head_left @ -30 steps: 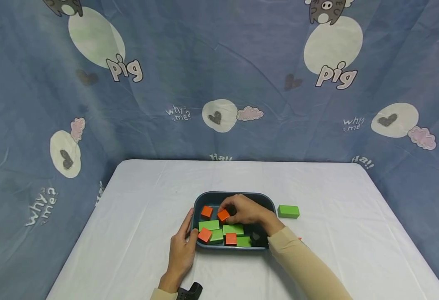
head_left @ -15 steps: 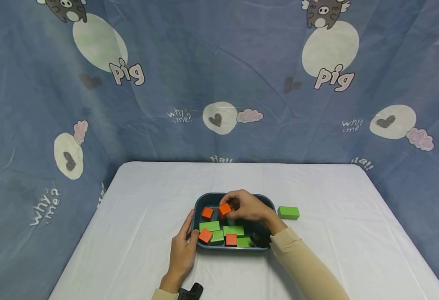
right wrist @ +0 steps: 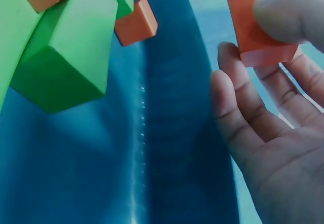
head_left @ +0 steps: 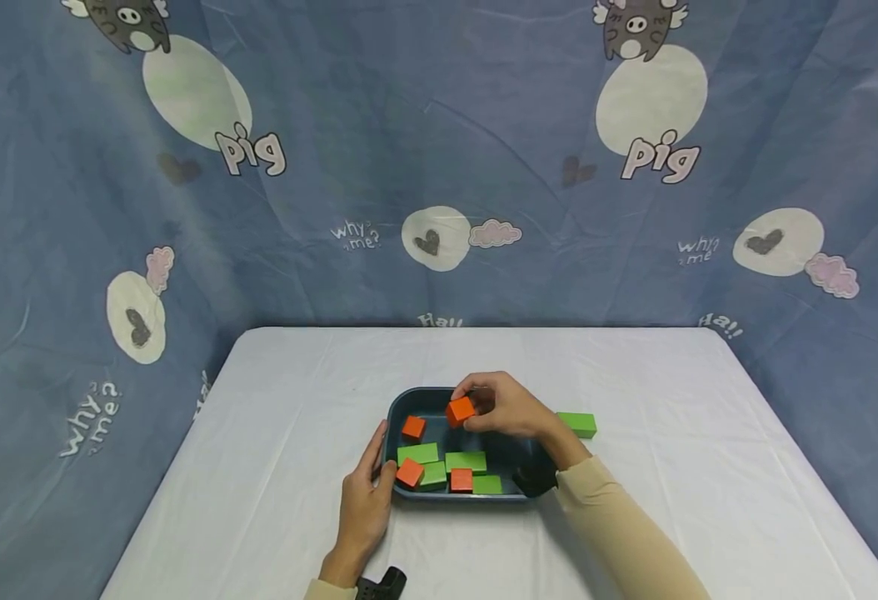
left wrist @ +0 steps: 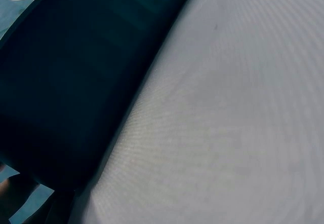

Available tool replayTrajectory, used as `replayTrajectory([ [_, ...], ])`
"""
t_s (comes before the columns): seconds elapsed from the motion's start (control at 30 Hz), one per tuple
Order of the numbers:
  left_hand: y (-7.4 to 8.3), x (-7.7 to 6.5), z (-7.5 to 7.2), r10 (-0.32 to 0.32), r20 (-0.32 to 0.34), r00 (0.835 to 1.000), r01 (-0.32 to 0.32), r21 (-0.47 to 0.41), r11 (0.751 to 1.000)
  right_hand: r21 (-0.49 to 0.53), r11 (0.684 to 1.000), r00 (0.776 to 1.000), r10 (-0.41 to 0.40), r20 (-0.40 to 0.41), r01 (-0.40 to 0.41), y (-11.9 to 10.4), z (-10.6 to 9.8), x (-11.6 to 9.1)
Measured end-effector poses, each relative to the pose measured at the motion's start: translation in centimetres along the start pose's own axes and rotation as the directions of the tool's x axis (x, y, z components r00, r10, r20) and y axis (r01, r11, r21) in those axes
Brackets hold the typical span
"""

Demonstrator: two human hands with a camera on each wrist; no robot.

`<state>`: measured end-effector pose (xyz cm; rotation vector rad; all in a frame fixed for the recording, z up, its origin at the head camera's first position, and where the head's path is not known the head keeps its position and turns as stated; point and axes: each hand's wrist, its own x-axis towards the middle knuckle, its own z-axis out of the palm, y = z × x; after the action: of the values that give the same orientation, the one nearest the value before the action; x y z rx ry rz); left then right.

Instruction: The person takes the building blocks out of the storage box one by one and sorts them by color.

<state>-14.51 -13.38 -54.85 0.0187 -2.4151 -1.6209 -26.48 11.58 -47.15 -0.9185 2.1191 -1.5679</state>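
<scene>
Neatly, the right hand [head_left: 510,407] pinches an orange cube [head_left: 460,411] between thumb and fingers [right wrist: 281,89], raised over the dark-blue tray [head_left: 502,450], whose left end the left hand [head_left: 365,500] touches with fairly straight fingers. A light, level pinch, well clear of the green rectangular blocks [head_left: 466,462], would probably avoid knocks; another green block [head_left: 577,425] lies on the white-covered counter [head_left: 319,400].

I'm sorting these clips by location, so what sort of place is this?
Probably an indoor tabletop filming setup: a white table stands before a blue pig-print fabric backdrop, with orange blocks and green blocks in a dark blue tray.
</scene>
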Motion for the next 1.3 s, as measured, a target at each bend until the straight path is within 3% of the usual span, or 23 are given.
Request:
replayTrajectory([
  [0.5, 0.1, 0.0, -0.1, -0.005, -0.001, 1.000, 0.005, 0.025, 1.000, 0.016, 0.998, 0.991, -0.052, -0.120, 0.055, -1.9, -2.6, -3.7],
  [0.77, 0.2, 0.0, 0.0, -0.009, 0.002, 1.000, 0.009, 0.015, 1.000, -0.042, 0.999, 0.977, -0.035, -0.210, 0.027, -1.8, -4.3, -6.3],
  [1.3, 0.4, -0.1, 0.1, -0.018, -0.001, 1.000, 0.018, 0.009, 1.000, -0.083, 0.996, 0.950, -0.002, -0.311, -0.025, -1.2, -7.3, -12.3],
])
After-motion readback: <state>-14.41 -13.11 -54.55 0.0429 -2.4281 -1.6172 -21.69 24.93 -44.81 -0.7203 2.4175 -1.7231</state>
